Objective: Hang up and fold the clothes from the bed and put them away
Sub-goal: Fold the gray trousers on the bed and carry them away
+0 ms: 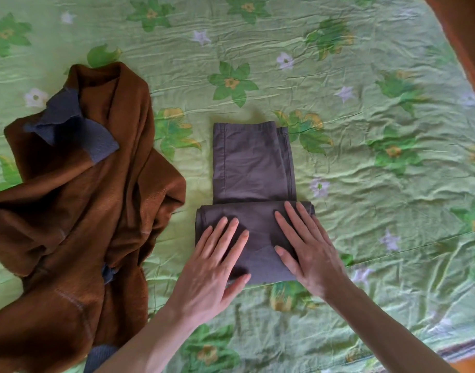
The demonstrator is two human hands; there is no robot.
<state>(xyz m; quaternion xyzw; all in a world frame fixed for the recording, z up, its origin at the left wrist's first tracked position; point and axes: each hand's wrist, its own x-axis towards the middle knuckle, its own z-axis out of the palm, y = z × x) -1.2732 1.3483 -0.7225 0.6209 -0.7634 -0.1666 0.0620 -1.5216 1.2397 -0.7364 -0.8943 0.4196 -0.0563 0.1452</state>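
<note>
**A:** We look down on a bed spread with a wrinkled green floral sheet (365,184). What lies around the work?

**B:** To our left, a brown garment (83,211) sprawls in a loose heap, unfolded, its blue-grey collar (77,130) turned out near the top and a blue-grey cuff showing at the lower edge. It lies near the trousers but apart from them, a strip of sheet between. At the upper right corner we see an orange-brown surface, too blurred to name. Nothing covers the hands.

**A:** And the piece in hand?

**B:** The grey trousers (252,165) lie at the centre of the bed, already folded narrow, with the near end doubled over into a wider band across the bottom.

**A:** How do our hands sit?

**B:** Both rest palm-down on that doubled band. Our left hand (215,265) lies on its left half, fingers straight and slightly spread, thumb at the near edge. Our right hand (309,249) lies on the right half, fingers straight and pointing away from us, reaching the far fold. Neither hand grasps anything; the fingers lie flat, pressing the cloth against the sheet. Both forearms are bare and come in from the lower edge
</note>
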